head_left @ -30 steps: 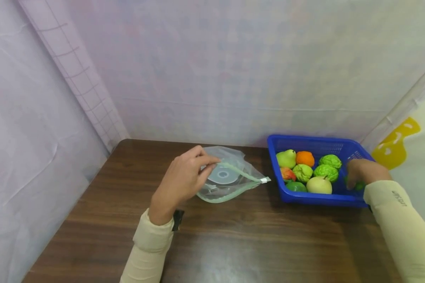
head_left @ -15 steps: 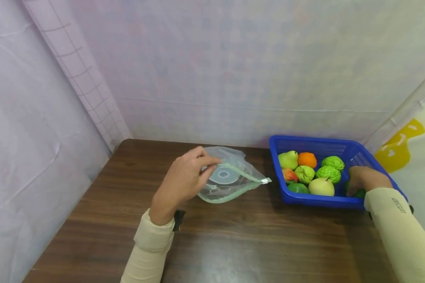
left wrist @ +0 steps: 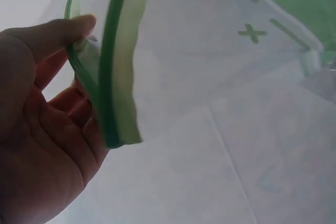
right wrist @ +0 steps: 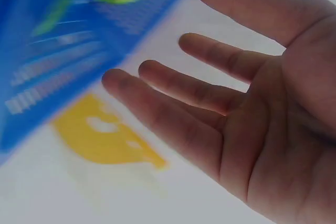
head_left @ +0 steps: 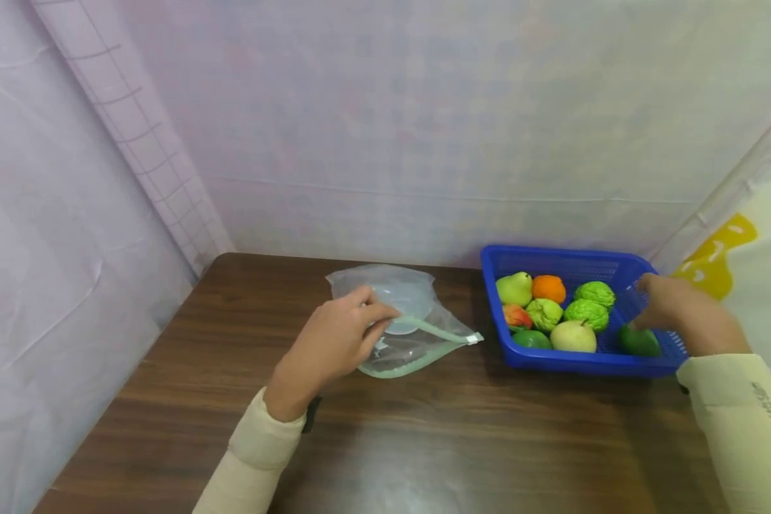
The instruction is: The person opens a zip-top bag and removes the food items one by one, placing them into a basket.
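My left hand (head_left: 330, 339) pinches the green-edged mouth of a clear slider zip bag (head_left: 446, 325) on the table. In the left wrist view, thumb and fingers hold the bag's green zip strip (left wrist: 113, 72). A pale round shape shows in or through the bag; its kind is unclear. My right hand (head_left: 687, 310) hovers over the right end of a blue plastic basket (head_left: 591, 365), holding nothing. In the right wrist view its fingers (right wrist: 168, 119) are spread and fairly straight. Just beside that hand in the basket lies a smooth dark green fruit (head_left: 639, 341).
Also in the basket are a green pear (head_left: 515, 289), an orange (head_left: 549, 288), a round pale yellow pear (head_left: 574, 336), bumpy green fruits (head_left: 587, 314) and several others. The brown wooden table (head_left: 373, 442) meets a cloth-covered wall (head_left: 385, 178). A yellow shape (head_left: 713, 264) shows behind the basket.
My right hand has come up and right, off the dark green fruit it was around, which now shows in the basket. The left hand keeps its pinch; the bag's far part has spread left.
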`<state>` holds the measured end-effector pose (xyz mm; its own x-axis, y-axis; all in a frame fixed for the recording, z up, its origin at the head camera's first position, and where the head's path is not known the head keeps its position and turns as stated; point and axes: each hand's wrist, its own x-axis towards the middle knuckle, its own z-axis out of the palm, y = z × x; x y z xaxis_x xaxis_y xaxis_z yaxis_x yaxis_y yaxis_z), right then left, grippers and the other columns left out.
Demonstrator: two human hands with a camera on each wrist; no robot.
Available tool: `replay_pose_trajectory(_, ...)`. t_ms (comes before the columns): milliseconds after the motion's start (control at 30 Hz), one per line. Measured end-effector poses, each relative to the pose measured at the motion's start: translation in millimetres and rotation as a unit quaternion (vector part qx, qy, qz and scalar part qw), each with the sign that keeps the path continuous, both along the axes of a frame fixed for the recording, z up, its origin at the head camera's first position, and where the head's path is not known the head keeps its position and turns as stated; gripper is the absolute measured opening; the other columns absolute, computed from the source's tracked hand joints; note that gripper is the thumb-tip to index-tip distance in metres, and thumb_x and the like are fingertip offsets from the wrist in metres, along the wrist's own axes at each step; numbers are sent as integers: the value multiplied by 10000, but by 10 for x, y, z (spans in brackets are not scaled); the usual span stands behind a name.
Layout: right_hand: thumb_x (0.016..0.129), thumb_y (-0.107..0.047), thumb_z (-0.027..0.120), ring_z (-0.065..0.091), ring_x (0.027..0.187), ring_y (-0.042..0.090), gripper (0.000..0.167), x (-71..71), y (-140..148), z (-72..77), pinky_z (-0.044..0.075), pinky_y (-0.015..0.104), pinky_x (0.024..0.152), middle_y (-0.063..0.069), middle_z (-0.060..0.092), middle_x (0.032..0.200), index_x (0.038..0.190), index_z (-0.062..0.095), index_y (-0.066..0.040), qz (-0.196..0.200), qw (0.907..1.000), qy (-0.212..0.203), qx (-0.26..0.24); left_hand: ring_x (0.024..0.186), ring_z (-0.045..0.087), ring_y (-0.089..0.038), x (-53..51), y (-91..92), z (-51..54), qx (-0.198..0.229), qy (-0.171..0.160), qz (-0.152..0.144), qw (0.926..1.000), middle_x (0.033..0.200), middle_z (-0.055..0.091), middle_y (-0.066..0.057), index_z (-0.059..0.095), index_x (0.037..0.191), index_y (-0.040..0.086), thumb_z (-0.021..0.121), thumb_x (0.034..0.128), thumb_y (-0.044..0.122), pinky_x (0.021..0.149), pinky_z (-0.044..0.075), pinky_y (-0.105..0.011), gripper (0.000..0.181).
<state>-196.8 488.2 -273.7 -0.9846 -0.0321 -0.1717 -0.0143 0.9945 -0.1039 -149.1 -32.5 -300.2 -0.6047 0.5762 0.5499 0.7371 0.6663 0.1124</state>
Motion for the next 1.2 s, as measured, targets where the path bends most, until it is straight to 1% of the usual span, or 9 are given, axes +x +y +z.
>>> replay_pose_trajectory(100, 781, -327, 840, 525, 1055, 640, 846, 111, -308, 112, 434, 701, 887, 456, 541, 1196, 1315, 430, 184, 193, 9990, 409, 48, 602, 491, -45, 34, -63, -179, -251, 481, 35, 9985, 840, 599, 1, 784, 1079, 145, 718, 932, 105, 484, 397, -172, 166)
replay_pose_trajectory(233, 914, -387, 717, 448, 1187, 614, 782, 298, -896, 172, 378, 717, 973, 438, 470, 1321, 1410, 398, 128, 234, 9969, 718, -224, 589, 463, -63, 63, -183, -423, -333, 1038, 144, 9939, 790, 571, -8, 778, 1052, 151, 713, 898, 40, 448, 388, -181, 200)
replay_pose_trajectory(400, 981, -444, 626, 397, 1300, 562, 742, 494, -1615, 120, 333, 708, 1048, 368, 418, 1445, 1468, 393, 66, 425, 9881, 1092, -998, 579, 431, -67, 50, -381, -645, -343, 1384, 291, 9893, 760, 530, -5, 775, 1008, 152, 694, 847, -12, 414, 366, -188, 244)
replay_pose_trajectory(567, 983, -460, 623, 390, 1355, 512, 698, 538, -2043, 58, 279, 711, 1075, 278, 437, 1484, 1478, 437, -5, 731, 9781, 1370, -1389, 588, 428, -86, 24, -589, -748, -510, 1420, 335, 9880, 771, 519, -25, 762, 1030, 150, 756, 800, -49, 407, 345, -190, 305)
replay_pose_trajectory(667, 987, -461, 615, 332, 1409, 491, 683, 533, -2115, 48, 215, 736, 1075, 252, 404, 1521, 1491, 433, -38, 651, 9785, 1353, -1415, 597, 435, -100, 4, -713, -781, -613, 1431, 360, 9872, 789, 527, -40, 746, 1058, 151, 785, 744, -104, 417, 347, -196, 407)
replay_pose_trajectory(767, 990, -473, 603, 286, 1437, 493, 689, 534, -2092, 36, 192, 757, 1076, 271, 355, 1555, 1499, 425, -43, 564, 9827, 1180, -1314, 607, 477, -128, -22, -854, -809, -667, 1527, 413, 9852, 808, 548, -56, 733, 1069, 153, 811, 690, -130, 429, 398, -222, 479)
replay_pose_trajectory(900, 992, -491, 590, 266, 1443, 508, 713, 525, -2024, 23, 203, 772, 1064, 299, 318, 1569, 1509, 408, -36, 525, 9850, 1055, -1263, 623, 517, -176, -62, -1109, -839, -639, 1665, 522, 9826, 824, 566, -85, 724, 1082, 145, 809, 657, -149, 421, 435, -269, 523)
replay_pose_trajectory(1033, 991, -503, 588, 294, 1421, 522, 726, 528, -1978, 19, 239, 761, 1061, 300, 337, 1558, 1507, 409, -24, 530, 9838, 1108, -1308, 626, 513, -203, -114, -1392, -889, -585, 1794, 631, 9800, 836, 573, -119, 717, 1094, 132, 791, 653, -170, 405, 424, -291, 540)
replay_pose_trajectory(1200, 989, -485, 600, 330, 1403, 519, 708, 509, -1983, 6, 289, 744, 1056, 294, 370, 1542, 1497, 429, -23, 621, 9819, 1210, -1321, 646, 521, -243, -129, -1705, -916, -556, 1769, 843, 9790, 858, 568, -152, 718, 1094, 106, 772, 620, -218, 416, 431, -333, 577)
